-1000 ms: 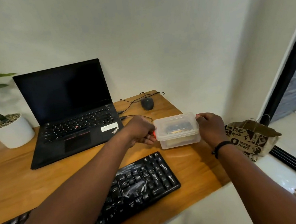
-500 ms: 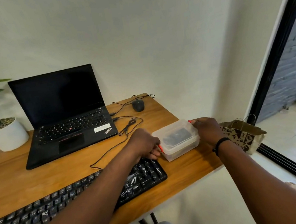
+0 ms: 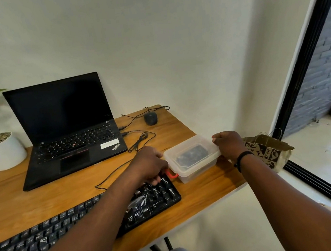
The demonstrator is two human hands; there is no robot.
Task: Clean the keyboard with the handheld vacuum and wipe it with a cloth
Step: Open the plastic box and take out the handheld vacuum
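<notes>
Box (image 3: 192, 157) shifted nearer, keyboard (image 3: 84, 218) under left fingers (image 3: 156, 180)

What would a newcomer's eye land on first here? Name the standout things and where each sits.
First, the clear plastic box near the desk's right edge, held between the left hand and the right hand, with something dark inside and a red latch on its left end. Next, the black keyboard along the front edge, and the open laptop behind it with a dark screen.

bare desk (image 3: 33, 201) lay open between laptop (image 3: 68, 129) and keyboard (image 3: 68, 228), crossed only by a thin cable (image 3: 112, 174).
</notes>
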